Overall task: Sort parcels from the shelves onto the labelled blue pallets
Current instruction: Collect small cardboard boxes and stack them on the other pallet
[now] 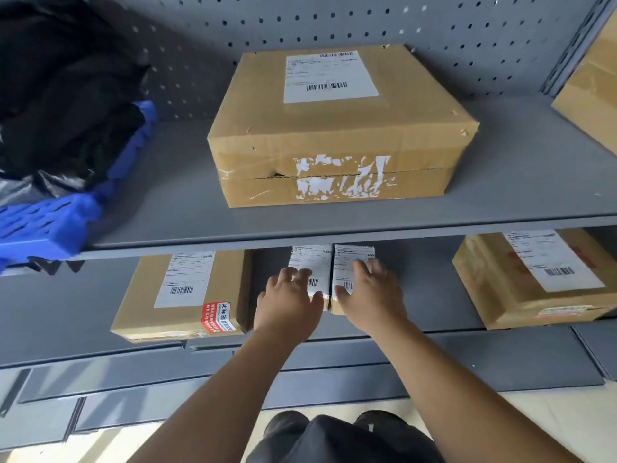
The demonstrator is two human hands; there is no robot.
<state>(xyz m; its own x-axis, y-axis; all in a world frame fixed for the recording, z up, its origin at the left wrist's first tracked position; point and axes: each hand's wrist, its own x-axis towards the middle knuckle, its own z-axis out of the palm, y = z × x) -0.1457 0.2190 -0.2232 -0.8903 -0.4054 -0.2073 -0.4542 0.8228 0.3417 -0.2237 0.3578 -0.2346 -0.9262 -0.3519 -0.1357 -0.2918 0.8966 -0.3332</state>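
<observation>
- Cardboard parcels are on the racking in six places, so by this view the sorting is far from finished.
- Upper shelf (167,195): a large box (334,128) sits at 12 o'clock, and a second box (594,95) is cut off by the frame edge at 2 o'clock.
- Lower shelf (434,295): a flat box (180,295) lies at 9 o'clock and a tilted box (534,282) at 3 o'clock. Neither is being handled.
- Current step, as judged: pick-up of two small parcels at the centre of the lower shelf. These are the left small parcel (309,262) and the right small parcel (350,259), which touch side by side with their labels up.
- Left hand (287,295): laid on top of the left small parcel, fingers extended and slightly spread, not curled round it.
- Right hand (370,292): laid on top of the right small parcel, fingers extended, thumb across the label. No firm grip is visible.
- A blue pallet (50,222) rests on the upper shelf at 9 to 10 o'clock and carries a black bag (60,95). No label on it can be seen.
- Destination pallets on the floor are not in view, so the number of parcels already sorted cannot be determined.
- Remaining work: lift both small parcels, read their labels, carry them to the matching pallets, then clear the four boxes.
</observation>
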